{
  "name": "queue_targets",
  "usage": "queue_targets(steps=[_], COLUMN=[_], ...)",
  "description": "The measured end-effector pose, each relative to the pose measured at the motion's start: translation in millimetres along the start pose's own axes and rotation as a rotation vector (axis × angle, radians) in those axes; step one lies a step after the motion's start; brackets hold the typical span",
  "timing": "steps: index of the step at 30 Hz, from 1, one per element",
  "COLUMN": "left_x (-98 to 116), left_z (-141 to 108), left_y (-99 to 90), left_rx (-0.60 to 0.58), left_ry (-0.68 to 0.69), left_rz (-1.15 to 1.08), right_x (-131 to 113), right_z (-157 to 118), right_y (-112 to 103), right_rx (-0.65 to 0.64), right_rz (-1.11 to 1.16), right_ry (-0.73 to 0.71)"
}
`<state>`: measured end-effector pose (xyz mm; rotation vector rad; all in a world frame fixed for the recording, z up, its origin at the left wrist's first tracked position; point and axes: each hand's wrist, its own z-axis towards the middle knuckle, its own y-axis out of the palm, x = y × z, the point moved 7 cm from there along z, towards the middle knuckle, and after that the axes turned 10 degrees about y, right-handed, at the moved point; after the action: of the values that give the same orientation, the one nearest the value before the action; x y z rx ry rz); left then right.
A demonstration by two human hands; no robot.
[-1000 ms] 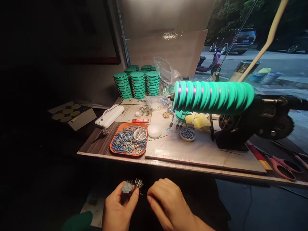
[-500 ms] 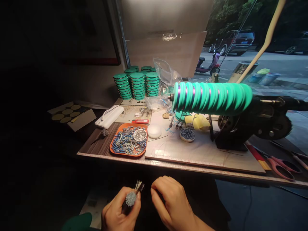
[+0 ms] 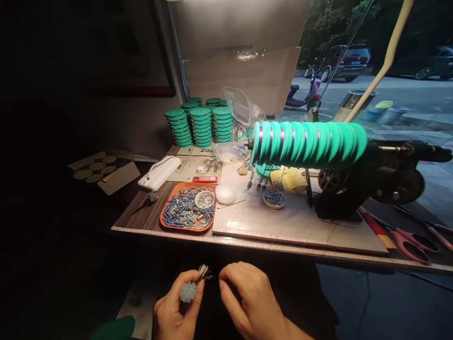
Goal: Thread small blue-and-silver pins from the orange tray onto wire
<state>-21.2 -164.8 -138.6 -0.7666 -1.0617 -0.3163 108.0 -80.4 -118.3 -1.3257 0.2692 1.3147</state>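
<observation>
Below the table's front edge, my left hand (image 3: 177,307) is closed around a bundle of thin grey-tipped strands (image 3: 188,292). The round, beaded-looking end of the bundle faces me. Fine loose wire-like ends (image 3: 204,271) stick out above the thumb and forefinger. Close to their right, my right hand (image 3: 249,295) has its thumb and forefinger pinched together. Whatever lies between those fingertips, if anything, is too small to make out. Just beyond the hands, an orange tray (image 3: 187,230) on the table holds many small blue and grey pieces and a small white dish of silvery bits (image 3: 205,200).
Green spools (image 3: 307,144) line a black winding machine (image 3: 338,203) at right. Stacked green spools (image 3: 200,126) stand at the back. A round tub of dark beads (image 3: 273,199), a white round lid (image 3: 225,193) and scissors (image 3: 410,243) lie on the table.
The bundle has turned slightly in my left hand, and its loose ends now fan toward the right. My right hand has shifted a little left, closer to them. The view has moved slightly.
</observation>
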Motion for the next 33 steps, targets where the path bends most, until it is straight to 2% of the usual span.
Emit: queue_targets(steps=[2, 5, 7, 11, 15, 20, 27, 30, 33], left_x=[-7, -13, -14, -16, -21, -22, -22, -22, -14], left_z=[3, 3, 1, -4, 1, 6, 8, 9, 8], left_y=[3.8, 17.9, 25.5, 31.1, 25.6, 17.7, 14.2, 14.6, 16.8], left_rx=[-0.067, -0.244, -0.294, -0.309, -0.343, -0.289, -0.18, -0.19, -0.224], left_ry=[-0.054, -0.142, -0.213, -0.302, -0.236, -0.187, -0.233, -0.253, -0.242], left_rz=[-0.069, -0.237, -0.368, -0.468, -0.334, -0.235, -0.255, -0.272, -0.289], right_x=[1, 2, 0, -2, -3, -4, -5, -4, -3], right_z=[0, 0, 1, 1, 2, 2, 2, 3, 1], right_y=[1, 2, 1, 0, -1, -1, -1, -3, -3], right_rx=[-0.021, -0.021, -0.005, 0.024, 0.047, 0.049, 0.033, 0.047, 0.044], right_rz=[0.025, 0.011, -0.003, -0.007, -0.017, -0.016, -0.012, -0.008, -0.046], right_ry=[0.018, 0.014, -0.011, -0.048, -0.056, -0.054, -0.057, -0.043, -0.042])
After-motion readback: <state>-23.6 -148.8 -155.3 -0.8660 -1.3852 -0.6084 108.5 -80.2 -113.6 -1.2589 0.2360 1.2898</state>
